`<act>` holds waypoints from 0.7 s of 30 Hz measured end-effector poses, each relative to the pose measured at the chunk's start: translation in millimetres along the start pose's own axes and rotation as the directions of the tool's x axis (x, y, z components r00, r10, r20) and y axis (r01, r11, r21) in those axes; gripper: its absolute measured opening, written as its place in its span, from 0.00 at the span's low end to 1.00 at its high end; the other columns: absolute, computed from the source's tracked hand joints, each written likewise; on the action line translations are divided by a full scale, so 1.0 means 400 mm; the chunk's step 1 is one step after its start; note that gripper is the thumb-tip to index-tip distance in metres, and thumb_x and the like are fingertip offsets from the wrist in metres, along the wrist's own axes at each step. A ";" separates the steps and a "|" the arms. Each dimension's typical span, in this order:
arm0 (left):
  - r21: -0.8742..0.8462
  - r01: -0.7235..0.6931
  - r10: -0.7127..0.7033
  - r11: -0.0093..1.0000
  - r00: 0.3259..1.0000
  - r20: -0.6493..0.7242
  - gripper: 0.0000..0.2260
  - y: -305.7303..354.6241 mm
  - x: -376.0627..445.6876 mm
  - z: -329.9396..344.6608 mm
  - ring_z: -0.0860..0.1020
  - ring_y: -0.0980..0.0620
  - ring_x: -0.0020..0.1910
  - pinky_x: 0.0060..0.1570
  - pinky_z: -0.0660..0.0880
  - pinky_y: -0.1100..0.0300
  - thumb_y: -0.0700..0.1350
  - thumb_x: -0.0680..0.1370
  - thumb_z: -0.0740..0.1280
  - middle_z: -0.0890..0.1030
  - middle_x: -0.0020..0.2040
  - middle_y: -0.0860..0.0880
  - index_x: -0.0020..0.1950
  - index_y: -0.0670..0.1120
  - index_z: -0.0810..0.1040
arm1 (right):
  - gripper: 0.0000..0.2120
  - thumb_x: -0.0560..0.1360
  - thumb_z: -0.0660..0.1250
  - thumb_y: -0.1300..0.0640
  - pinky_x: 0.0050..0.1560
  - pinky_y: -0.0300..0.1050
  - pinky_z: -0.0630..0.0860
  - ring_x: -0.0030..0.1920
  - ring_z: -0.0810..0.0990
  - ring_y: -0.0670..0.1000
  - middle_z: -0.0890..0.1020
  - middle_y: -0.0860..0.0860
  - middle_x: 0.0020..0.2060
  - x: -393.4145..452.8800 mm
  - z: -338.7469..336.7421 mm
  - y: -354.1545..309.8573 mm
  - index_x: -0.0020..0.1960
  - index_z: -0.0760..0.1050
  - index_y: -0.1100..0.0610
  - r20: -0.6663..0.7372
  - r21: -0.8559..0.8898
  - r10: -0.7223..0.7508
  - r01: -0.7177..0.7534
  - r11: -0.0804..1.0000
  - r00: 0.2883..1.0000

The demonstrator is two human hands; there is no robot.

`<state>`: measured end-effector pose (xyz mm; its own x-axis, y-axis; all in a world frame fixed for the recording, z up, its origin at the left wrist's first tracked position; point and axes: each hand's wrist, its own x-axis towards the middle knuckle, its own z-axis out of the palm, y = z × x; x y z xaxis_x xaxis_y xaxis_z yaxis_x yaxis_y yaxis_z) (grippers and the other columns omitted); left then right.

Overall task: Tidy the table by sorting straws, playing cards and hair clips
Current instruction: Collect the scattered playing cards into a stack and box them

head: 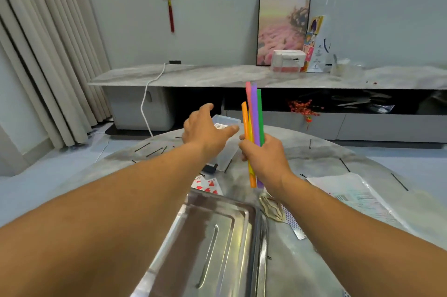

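My right hand [263,156] is closed around a bundle of coloured straws [254,113] — orange, pink, purple, green — held upright over the round table. My left hand [205,127] hovers open just left of them, fingers spread, above a clear plastic box [226,144]. Playing cards [206,185] with red hearts lie face up beyond the metal tray [212,231]. More cards [294,224] lie face down under my right forearm. Thin black hair clips lie scattered: some at the far left [154,151], others at the right edge [399,181].
A flat plastic bag with printed paper [350,195] lies on the table's right side. A small dark object [210,168] sits near the clear box. Beyond the table stands a long low marble cabinet [217,76] with a framed picture and boxes.
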<state>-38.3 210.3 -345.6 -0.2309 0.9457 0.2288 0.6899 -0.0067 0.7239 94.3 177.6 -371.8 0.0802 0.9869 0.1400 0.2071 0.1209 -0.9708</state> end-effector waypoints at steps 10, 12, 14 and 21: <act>0.257 0.098 -0.108 0.962 0.994 0.025 0.32 -0.045 0.010 0.064 0.67 0.41 0.65 0.59 0.70 0.50 0.54 0.72 0.72 0.68 0.65 0.42 0.73 0.53 0.64 | 0.03 0.78 0.63 0.61 0.41 0.50 0.82 0.32 0.79 0.53 0.77 0.56 0.32 0.000 -0.049 0.028 0.47 0.72 0.61 0.018 0.253 0.104 -0.105 0.962 0.994; 0.051 0.132 -0.131 0.990 0.991 -0.014 0.26 -0.055 0.014 0.047 0.73 0.43 0.59 0.53 0.74 0.53 0.55 0.71 0.71 0.72 0.61 0.44 0.68 0.55 0.70 | 0.03 0.79 0.62 0.60 0.40 0.49 0.83 0.31 0.79 0.52 0.77 0.55 0.32 -0.007 -0.058 0.007 0.50 0.72 0.61 0.016 0.293 0.118 -0.118 0.949 0.993; -0.349 0.173 -0.190 0.921 0.982 -0.013 0.17 -0.044 0.016 0.013 0.79 0.48 0.48 0.42 0.76 0.57 0.55 0.73 0.68 0.79 0.52 0.47 0.60 0.52 0.77 | 0.02 0.80 0.62 0.60 0.35 0.42 0.80 0.30 0.76 0.50 0.75 0.54 0.32 -0.014 -0.060 -0.029 0.49 0.71 0.59 0.003 0.339 0.121 -0.115 0.934 0.993; -0.874 0.486 -0.186 -0.010 0.858 0.479 0.15 0.005 -0.148 -0.148 0.78 0.46 0.46 0.47 0.75 0.55 0.53 0.73 0.63 0.80 0.52 0.44 0.56 0.49 0.79 | 0.05 0.79 0.64 0.60 0.30 0.40 0.74 0.27 0.73 0.48 0.75 0.51 0.30 -0.072 -0.062 -0.306 0.45 0.72 0.56 0.042 0.459 -0.016 -0.006 0.889 0.999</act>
<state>-63.7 135.0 -319.3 0.0020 0.9682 -0.2500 -0.7188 0.1752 0.6727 90.8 131.7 -252.3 0.0355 0.9885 0.1468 -0.2638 0.1509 -0.9527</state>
